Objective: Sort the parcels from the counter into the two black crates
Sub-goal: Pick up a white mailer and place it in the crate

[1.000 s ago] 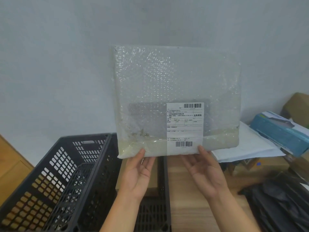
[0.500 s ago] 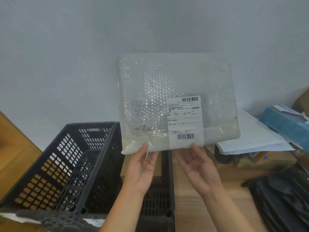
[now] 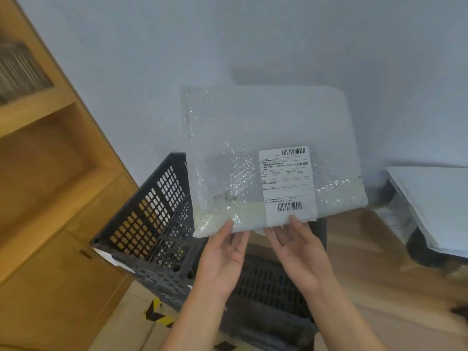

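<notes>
My left hand [image 3: 222, 257] and right hand [image 3: 298, 252] each pinch the lower edge of a flat, clear bubble-wrap parcel [image 3: 240, 148], thumbs on its front, fingers behind it. The parcel is held upright in the air before a pale wall, its white barcode label [image 3: 287, 183] facing me. A black perforated plastic crate [image 3: 152, 216] stands below it on the left, beside a wooden cabinet [image 3: 50, 173]. A second black crate [image 3: 268, 285] lies under my hands.

Left hand [image 3: 222, 257] and right hand [image 3: 298, 254] raised, palms inward, fingers [image 3: 296, 224] apparently pinching the parcel [image 3: 253, 127]
</notes>
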